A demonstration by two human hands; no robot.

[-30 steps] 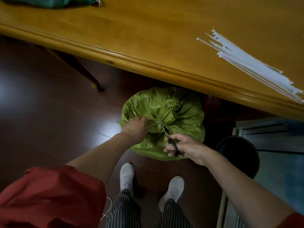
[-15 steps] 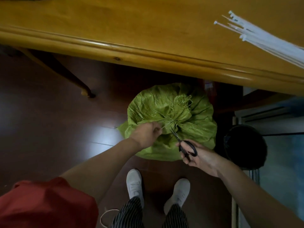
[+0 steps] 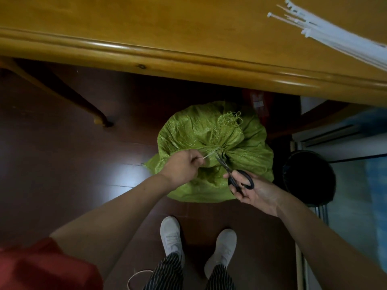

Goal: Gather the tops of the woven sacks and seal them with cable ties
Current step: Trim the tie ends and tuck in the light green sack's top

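Observation:
A green woven sack (image 3: 188, 130) stands on the dark floor below the table edge, its top gathered into a neck with frayed threads. My left hand (image 3: 180, 166) pinches the white tail of a cable tie (image 3: 206, 156) that runs taut from the neck. Black-handled scissors (image 3: 234, 174) are gripped in my right hand (image 3: 249, 191), the blades open around the tie tail close to the neck.
A wooden table (image 3: 188, 34) spans the top, with a bundle of white cable ties (image 3: 335, 36) at its right end. A table leg (image 3: 62, 93) stands left. A black bin (image 3: 310, 176) sits right of the sack. My white shoes (image 3: 171, 237) are below.
The view has shifted down and left. My left hand has drawn the tie tail out to the left. The scissor blades have come up to the tail beside the sack's neck.

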